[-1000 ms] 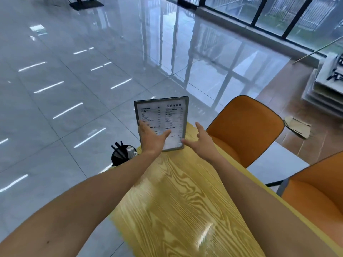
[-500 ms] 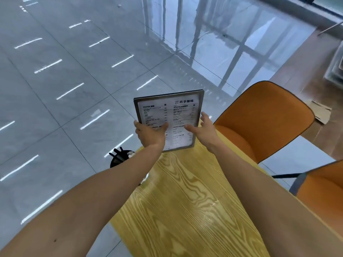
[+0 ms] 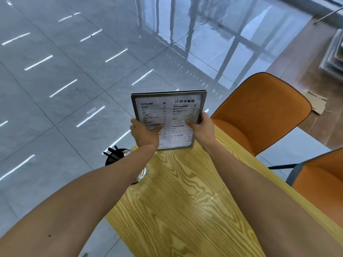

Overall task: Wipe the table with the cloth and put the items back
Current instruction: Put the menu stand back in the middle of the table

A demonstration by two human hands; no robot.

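Observation:
A grey-framed menu stand stands upright at the far end of the yellow wood-grain table. My left hand grips its left edge, thumb across the printed face. On the right edge my right hand holds the frame, with the thumb on the face and the fingers behind. No cloth is in view.
A black holder with dark sticks and a clear glass object sit at the table's left edge, partly hidden by my left forearm. Two orange chairs stand to the right. Glossy grey tile floor lies beyond.
Both hands went from lying loosely against the menu stand to gripping its sides. The camera has tilted down and moved closer.

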